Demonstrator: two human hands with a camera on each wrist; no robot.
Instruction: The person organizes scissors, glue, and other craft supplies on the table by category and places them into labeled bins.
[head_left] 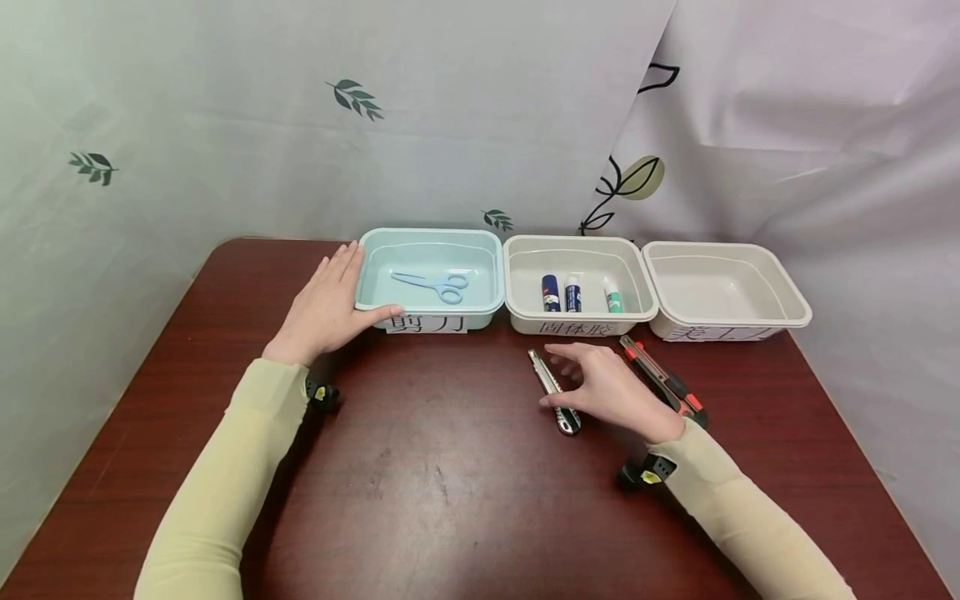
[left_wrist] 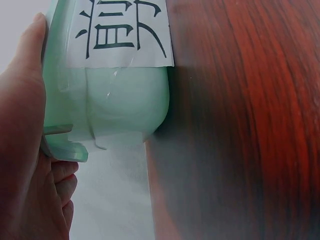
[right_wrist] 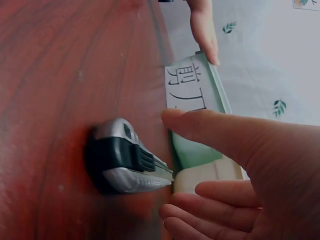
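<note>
My left hand rests against the left end of the light blue bin, fingers along its side and thumb on the front rim. Inside that bin lie blue scissors. In the left wrist view the bin's paper label shows close by. My right hand hovers beside a silver and black utility knife, its thumb and fingers apart with nothing between them. The right wrist view shows this utility knife lying on the table in front of the thumb. A red and black utility knife lies partly behind the right hand.
A beige bin in the middle holds several glue sticks. Right of it stands another beige bin with a paper label. All three bins line the back of the dark red table, before a leaf-patterned curtain.
</note>
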